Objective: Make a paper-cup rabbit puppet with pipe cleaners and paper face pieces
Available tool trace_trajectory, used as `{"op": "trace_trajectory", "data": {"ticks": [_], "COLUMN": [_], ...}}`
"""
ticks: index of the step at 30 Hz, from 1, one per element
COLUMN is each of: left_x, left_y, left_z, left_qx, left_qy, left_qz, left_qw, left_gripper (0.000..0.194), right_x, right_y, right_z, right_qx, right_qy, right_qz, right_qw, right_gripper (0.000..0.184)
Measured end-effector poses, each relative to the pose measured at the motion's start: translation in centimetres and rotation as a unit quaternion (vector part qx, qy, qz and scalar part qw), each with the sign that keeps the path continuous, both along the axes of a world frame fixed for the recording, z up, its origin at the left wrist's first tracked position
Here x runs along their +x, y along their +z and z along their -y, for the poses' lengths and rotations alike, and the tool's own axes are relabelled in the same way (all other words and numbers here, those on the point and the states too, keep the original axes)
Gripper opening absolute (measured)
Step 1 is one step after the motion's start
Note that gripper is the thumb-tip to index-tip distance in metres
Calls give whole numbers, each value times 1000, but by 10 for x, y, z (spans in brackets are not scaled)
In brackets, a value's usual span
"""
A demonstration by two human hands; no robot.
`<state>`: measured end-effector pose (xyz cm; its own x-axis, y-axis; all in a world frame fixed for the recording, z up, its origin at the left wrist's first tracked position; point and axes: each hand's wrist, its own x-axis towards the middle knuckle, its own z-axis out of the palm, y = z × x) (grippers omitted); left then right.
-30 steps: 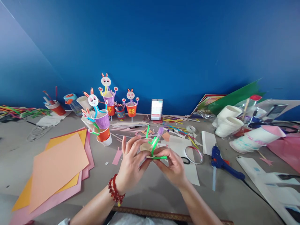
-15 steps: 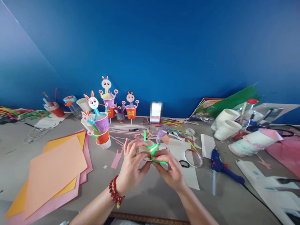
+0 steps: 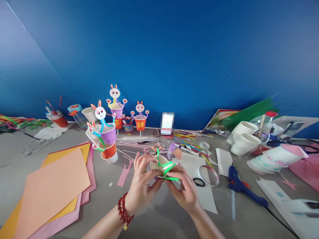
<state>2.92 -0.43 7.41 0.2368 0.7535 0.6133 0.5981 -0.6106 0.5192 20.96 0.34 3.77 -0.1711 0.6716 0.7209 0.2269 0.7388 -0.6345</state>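
Near the front middle of the table, a paper cup [image 3: 155, 162] is tilted with its mouth toward me. My left hand [image 3: 146, 179] grips its left side, the thumb at the rim. Bright green pipe cleaners [image 3: 167, 167] cross the cup's mouth and stick out beyond its rim. My right hand [image 3: 183, 187] pinches the green pipe cleaners at the cup's right edge, with the fingers closed. The cup's underside is hidden by both hands. Just behind it stands a small purple tube [image 3: 171, 150].
Coloured paper sheets [image 3: 54, 192] lie at left, near cups with rabbit figures [image 3: 109, 136]. On the right are a blue glue gun [image 3: 243, 189], a tape roll [image 3: 209, 176], a black ring [image 3: 198, 182] and white paper cups [image 3: 245, 142]. Paper scraps and sticks [image 3: 139, 139] litter the back.
The view has shifted slightly, so most things sit lower. The green pipe cleaners over the cup's mouth have changed angle, and my right fingers have moved along them. Both hands keep their hold.
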Motion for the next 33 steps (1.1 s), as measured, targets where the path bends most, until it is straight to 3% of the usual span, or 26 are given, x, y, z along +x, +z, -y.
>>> {"op": "trace_trajectory", "data": {"ticks": [4, 9, 18, 23, 28, 33], "left_x": [0, 3, 3, 5, 8, 14], "left_y": [1, 2, 8, 12, 22, 38], "left_z": [1, 1, 5, 5, 2, -5], "left_qx": [1, 12, 28, 16, 48, 44], "left_qy": [-42, -52, -75, -90, -85, -123], "left_qz": [21, 40, 43, 39, 13, 7], "left_qw": [999, 998, 996, 995, 995, 991], "left_gripper": [19, 10, 18, 13, 10, 12], "right_x": [2, 4, 6, 6, 8, 9], "right_y": [-1, -2, 1, 1, 3, 11], "right_z": [2, 2, 5, 8, 10, 6], "right_qx": [28, 43, 61, 67, 59, 80], "right_qy": [-1, -21, -9, -25, -44, -53], "right_qz": [8, 9, 11, 4, -7, -27], "right_qw": [1000, 999, 998, 997, 997, 995], "right_gripper": [36, 34, 30, 31, 30, 25]}}
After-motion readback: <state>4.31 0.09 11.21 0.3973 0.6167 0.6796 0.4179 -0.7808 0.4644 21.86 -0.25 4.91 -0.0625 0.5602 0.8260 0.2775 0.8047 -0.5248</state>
